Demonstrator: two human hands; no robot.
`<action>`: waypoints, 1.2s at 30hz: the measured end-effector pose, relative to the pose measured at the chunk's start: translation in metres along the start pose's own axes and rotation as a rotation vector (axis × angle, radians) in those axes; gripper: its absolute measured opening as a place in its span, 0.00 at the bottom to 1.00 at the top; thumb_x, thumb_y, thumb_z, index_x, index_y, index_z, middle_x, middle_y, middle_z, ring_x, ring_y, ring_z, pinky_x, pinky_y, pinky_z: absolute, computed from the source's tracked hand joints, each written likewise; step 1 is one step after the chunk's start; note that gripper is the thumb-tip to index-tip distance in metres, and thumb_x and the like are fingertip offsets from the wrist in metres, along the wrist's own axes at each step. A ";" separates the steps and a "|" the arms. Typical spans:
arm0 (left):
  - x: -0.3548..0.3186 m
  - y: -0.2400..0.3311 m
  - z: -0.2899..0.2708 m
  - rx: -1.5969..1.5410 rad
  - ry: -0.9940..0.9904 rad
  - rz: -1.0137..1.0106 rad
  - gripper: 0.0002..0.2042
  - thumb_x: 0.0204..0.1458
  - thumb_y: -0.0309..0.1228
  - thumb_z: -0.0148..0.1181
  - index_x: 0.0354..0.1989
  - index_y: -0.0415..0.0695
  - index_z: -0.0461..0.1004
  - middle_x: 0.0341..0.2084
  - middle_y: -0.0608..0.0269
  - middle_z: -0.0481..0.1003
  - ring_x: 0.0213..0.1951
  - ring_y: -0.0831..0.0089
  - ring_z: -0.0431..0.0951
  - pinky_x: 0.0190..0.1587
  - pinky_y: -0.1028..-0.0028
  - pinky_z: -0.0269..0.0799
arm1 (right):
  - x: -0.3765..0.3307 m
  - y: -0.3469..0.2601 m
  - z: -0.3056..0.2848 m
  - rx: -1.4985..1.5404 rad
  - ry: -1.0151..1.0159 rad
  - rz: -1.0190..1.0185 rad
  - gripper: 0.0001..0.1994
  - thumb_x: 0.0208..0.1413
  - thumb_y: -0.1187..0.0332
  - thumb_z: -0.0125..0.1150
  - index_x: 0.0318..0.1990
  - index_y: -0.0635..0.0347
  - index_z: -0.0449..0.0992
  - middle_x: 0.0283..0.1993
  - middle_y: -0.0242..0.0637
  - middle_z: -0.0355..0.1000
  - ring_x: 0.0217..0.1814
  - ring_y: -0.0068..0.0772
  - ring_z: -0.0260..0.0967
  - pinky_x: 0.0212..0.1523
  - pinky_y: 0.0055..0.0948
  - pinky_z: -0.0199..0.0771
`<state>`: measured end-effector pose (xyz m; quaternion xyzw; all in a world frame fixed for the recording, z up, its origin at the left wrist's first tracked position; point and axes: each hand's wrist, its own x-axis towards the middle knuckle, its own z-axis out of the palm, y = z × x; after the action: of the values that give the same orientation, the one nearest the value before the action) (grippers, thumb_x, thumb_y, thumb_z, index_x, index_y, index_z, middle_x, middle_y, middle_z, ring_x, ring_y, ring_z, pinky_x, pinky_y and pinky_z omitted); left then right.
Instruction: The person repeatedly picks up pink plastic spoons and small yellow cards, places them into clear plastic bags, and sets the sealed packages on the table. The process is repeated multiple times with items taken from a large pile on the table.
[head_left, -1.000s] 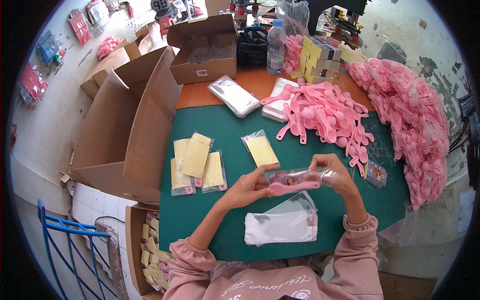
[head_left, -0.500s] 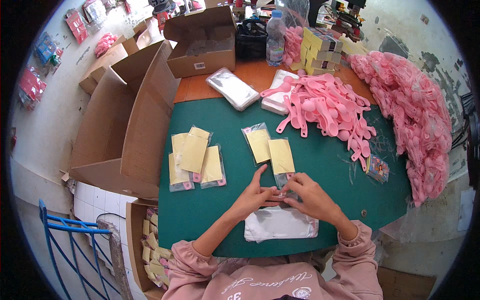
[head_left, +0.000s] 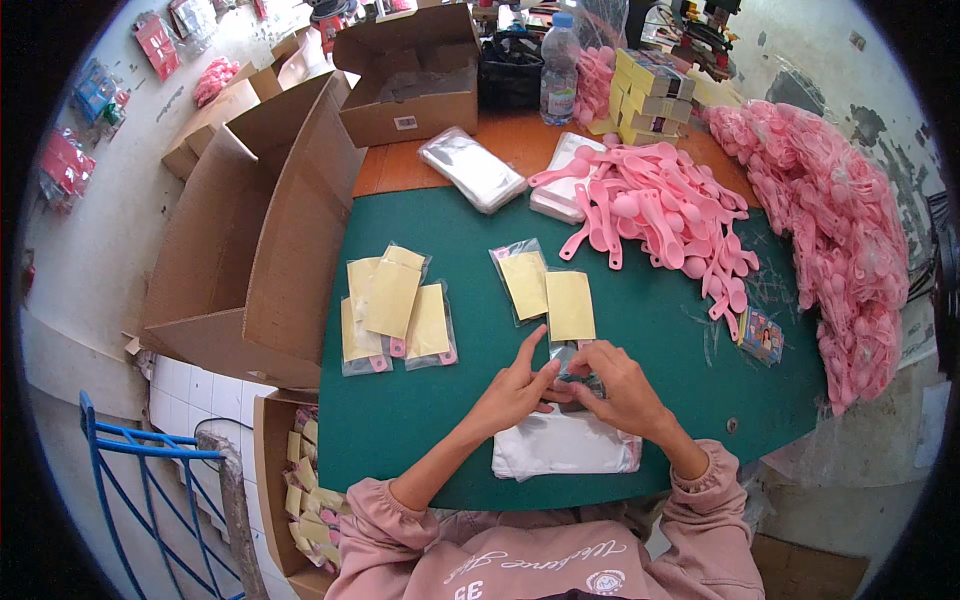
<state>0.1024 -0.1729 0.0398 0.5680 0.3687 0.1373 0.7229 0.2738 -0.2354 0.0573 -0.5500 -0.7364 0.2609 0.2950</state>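
Note:
A clear plastic bag with a yellow card (head_left: 571,306) lies on the green mat, its near end reaching under my fingers. My left hand (head_left: 520,392) pinches at that near end, with the index finger stretched up along the bag's left side. My right hand (head_left: 622,388) is closed on the same end from the right, fingers bent. What exactly lies between the fingertips is partly hidden. Just below both hands sits a stack of empty clear bags (head_left: 560,448). Another bagged yellow card (head_left: 524,284) touches the first one at its upper left.
Several filled bags (head_left: 394,300) with yellow cards and pink ends lie to the left. Pink spoons (head_left: 660,212) are heaped at the far right, beside a small card stack (head_left: 760,335) and a large bundle of bagged pink spoons (head_left: 845,230). Cardboard boxes (head_left: 285,250) stand along the left.
The view has shifted slightly. Both hands stay at the near end of the bag; the right fingers have moved a little and the left thumb has lifted slightly.

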 end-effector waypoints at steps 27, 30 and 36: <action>0.007 -0.006 -0.011 -0.023 0.146 0.070 0.15 0.55 0.27 0.43 0.51 0.46 0.62 0.32 0.64 0.76 0.31 0.81 0.75 0.27 0.83 0.67 | 0.002 0.025 -0.065 0.522 -0.362 0.001 0.07 0.46 0.71 0.60 0.28 0.60 0.67 0.28 0.28 0.62 0.31 0.21 0.59 0.33 0.22 0.60; 0.008 -0.005 -0.012 -0.071 0.020 0.020 0.12 0.55 0.27 0.43 0.48 0.46 0.65 0.35 0.63 0.76 0.34 0.82 0.75 0.28 0.85 0.64 | -0.005 0.076 -0.160 0.472 -0.056 0.086 0.05 0.46 0.72 0.57 0.29 0.61 0.67 0.27 0.30 0.64 0.29 0.22 0.61 0.31 0.21 0.62; 0.018 -0.008 -0.013 -0.063 -0.019 0.066 0.12 0.56 0.28 0.43 0.46 0.41 0.68 0.39 0.63 0.74 0.40 0.81 0.73 0.33 0.86 0.65 | -0.011 0.078 -0.171 -0.829 0.743 0.302 0.13 0.47 0.75 0.47 0.43 0.66 0.63 0.34 0.42 0.64 0.40 0.43 0.64 0.43 0.34 0.63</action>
<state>0.1035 -0.1549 0.0247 0.5583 0.3384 0.1672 0.7388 0.4509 -0.2155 0.1179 -0.7736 -0.5373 -0.2211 0.2530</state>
